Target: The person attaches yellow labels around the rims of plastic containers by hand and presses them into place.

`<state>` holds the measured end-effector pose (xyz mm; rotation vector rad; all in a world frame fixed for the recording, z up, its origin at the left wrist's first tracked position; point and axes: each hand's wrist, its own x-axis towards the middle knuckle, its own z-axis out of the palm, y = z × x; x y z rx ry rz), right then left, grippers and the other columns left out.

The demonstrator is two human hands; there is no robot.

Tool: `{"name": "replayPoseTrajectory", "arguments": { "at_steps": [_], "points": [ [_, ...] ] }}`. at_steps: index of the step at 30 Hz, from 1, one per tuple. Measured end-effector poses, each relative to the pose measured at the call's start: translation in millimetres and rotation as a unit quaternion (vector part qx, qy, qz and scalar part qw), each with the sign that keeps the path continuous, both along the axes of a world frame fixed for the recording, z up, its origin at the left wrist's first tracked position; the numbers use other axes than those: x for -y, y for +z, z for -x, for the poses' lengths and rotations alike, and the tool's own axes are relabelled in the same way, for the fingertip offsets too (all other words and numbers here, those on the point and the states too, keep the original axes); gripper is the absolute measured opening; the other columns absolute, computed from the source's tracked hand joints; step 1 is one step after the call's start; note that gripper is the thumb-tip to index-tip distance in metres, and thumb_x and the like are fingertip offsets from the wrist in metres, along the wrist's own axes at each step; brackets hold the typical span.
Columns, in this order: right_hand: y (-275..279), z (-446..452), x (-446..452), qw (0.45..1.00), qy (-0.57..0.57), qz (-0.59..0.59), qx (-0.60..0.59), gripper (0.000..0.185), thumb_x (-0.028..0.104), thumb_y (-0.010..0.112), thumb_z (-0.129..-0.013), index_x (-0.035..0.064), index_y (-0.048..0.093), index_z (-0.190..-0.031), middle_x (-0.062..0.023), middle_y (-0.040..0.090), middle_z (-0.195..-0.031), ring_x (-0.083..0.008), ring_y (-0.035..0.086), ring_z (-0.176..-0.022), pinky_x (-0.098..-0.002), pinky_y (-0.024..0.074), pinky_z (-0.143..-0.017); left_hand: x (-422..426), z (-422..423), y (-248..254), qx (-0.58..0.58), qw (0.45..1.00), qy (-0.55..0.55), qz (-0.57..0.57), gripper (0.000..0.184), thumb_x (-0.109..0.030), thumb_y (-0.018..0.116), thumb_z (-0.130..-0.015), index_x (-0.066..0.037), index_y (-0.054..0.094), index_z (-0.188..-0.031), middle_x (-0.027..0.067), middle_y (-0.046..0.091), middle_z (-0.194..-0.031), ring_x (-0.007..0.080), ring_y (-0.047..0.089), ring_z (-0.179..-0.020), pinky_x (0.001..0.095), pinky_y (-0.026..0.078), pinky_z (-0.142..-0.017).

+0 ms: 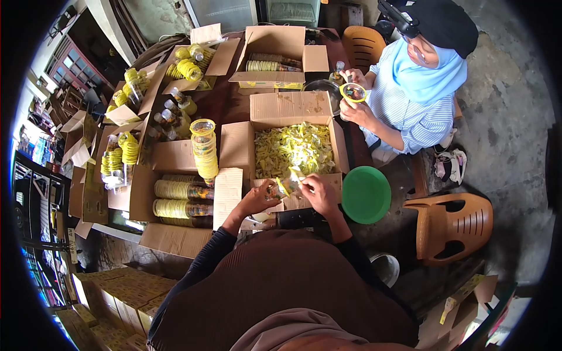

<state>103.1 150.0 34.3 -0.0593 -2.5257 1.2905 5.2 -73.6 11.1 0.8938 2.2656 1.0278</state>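
Note:
My left hand [261,198] is closed around a clear cup with a yellow rim [283,187], tilted over the near edge of the middle carton. Close beside it, my right hand [317,195] pinches a small yellow and white packet [297,174] at the cup's mouth. Beyond both hands, an open cardboard box [325,113] holds a heap of similar yellow packets [293,146]. A tall stack of yellow-rimmed cups [204,153] stands to the left of that box.
A green basin [366,195] lies right of the packet box. Across the table, a person [410,105] holds a yellow-rimmed cup [353,92]. Open cartons with stacked cups [175,199] fill the left side. An orange plastic chair [456,227] is at the right.

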Motion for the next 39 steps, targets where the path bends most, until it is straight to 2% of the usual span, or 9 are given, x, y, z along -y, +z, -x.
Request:
{"name": "replayPoseTrajectory", "arguments": {
  "at_steps": [4,6,7,14,20,28,34,38,39],
  "points": [
    [0.1,-9.3,-23.9,0.989,-0.137,0.004,-0.053,0.014,0.008,0.07,-0.079,0.0041,0.061,-0.088,-0.0099,0.061,-0.086,-0.0288,0.063,-0.073,-0.0363,0.0486,-0.062,6.2,10.5,-1.9,0.032,0.999,0.001,0.015,0.066,-0.037,0.077,-0.077,-0.008,0.046,-0.127,0.0205,0.066,-0.107,0.0388,0.063,-0.102,0.0463,0.049,-0.088],
    [1.4,-17.0,-35.8,0.981,-0.177,-0.01,-0.077,0.014,0.005,0.07,-0.078,0.0027,0.06,-0.089,-0.0111,0.061,-0.086,-0.0288,0.063,-0.073,-0.0365,0.049,-0.063,5.9,21.6,-13.7,-0.189,0.982,0.004,-0.007,0.064,-0.038,0.077,-0.077,-0.009,0.047,-0.126,0.0153,0.059,-0.124,0.0405,0.054,-0.113,0.0488,0.043,-0.096],
    [5.7,-21.7,-40.1,0.979,-0.185,-0.01,-0.086,0.015,0.003,0.069,-0.079,0.0014,0.059,-0.089,-0.012,0.061,-0.087,-0.0291,0.063,-0.072,-0.0361,0.0492,-0.063,2.3,28.0,-15.4,-0.188,0.982,0.018,0.016,0.065,-0.039,0.078,-0.075,-0.011,0.049,-0.126,0.0092,0.052,-0.133,0.0385,0.046,-0.12,0.05,0.033,-0.105],
    [6.5,-38.5,-46.8,0.973,-0.218,-0.012,-0.074,0.014,0.002,0.068,-0.079,0.0018,0.06,-0.09,-0.0127,0.059,-0.088,-0.0305,0.063,-0.074,-0.0364,0.0489,-0.064,-46.5,64.3,-10.0,-0.332,0.942,0.035,-0.029,0.068,-0.028,0.084,-0.066,-0.015,0.052,-0.124,0.0028,0.057,-0.124,0.0264,0.048,-0.118,0.0573,0.009,-0.112],
    [16.5,-36.6,-43.9,0.971,-0.198,-0.065,-0.118,0.016,0.002,0.068,-0.079,0.004,0.059,-0.091,-0.0113,0.06,-0.09,-0.0338,0.061,-0.083,-0.0396,0.0489,-0.068,-63.4,70.8,-36.7,-0.313,0.949,-0.019,-0.004,0.072,-0.023,0.082,-0.068,-0.019,0.046,-0.13,-0.0003,0.057,-0.125,0.0275,0.046,-0.124,0.0663,0.003,-0.11],
    [23.6,-35.1,-45.1,0.979,-0.163,-0.061,-0.102,0.015,0.003,0.068,-0.079,0.0043,0.059,-0.091,-0.0109,0.059,-0.089,-0.0325,0.061,-0.082,-0.039,0.0489,-0.068,-62.4,64.3,-51.6,-0.196,0.973,-0.009,0.125,0.082,-0.028,0.076,-0.063,-0.016,0.04,-0.136,0.0114,0.044,-0.137,0.0343,0.035,-0.134,0.0686,-0.002,-0.109],
    [16.0,-32.5,-52.1,0.983,-0.137,-0.063,-0.103,0.015,0.003,0.068,-0.079,0.0042,0.059,-0.091,-0.0105,0.059,-0.089,-0.0313,0.062,-0.08,-0.0381,0.0491,-0.066,-78.5,27.5,-5.9,-0.161,0.984,-0.045,0.053,0.076,-0.021,0.069,-0.072,-0.015,0.039,-0.141,0.0113,0.042,-0.143,0.0295,0.033,-0.138,0.0577,0.014,-0.114],
    [14.0,-34.3,-58.1,0.99,-0.119,-0.007,-0.07,0.015,0.004,0.07,-0.079,0.0033,0.061,-0.091,-0.0106,0.06,-0.09,-0.0312,0.062,-0.077,-0.0381,0.0491,-0.065,-103.2,2.2,6.2,-0.13,0.984,-0.102,-0.059,0.061,-0.037,0.072,-0.085,-0.006,0.052,-0.134,0.0152,0.057,-0.129,0.0289,0.052,-0.121,0.0442,0.035,-0.108],
    [13.3,-35.0,-60.9,0.991,-0.119,-0.007,-0.068,0.015,0.004,0.07,-0.079,0.0033,0.061,-0.091,-0.0106,0.06,-0.09,-0.0312,0.062,-0.077,-0.0381,0.0491,-0.065,-107.5,-0.5,8.6,-0.028,0.994,-0.093,-0.055,0.061,-0.035,0.072,-0.085,-0.004,0.052,-0.134,0.0157,0.059,-0.126,0.027,0.056,-0.116,0.0423,0.04,-0.103]
  ]
}}
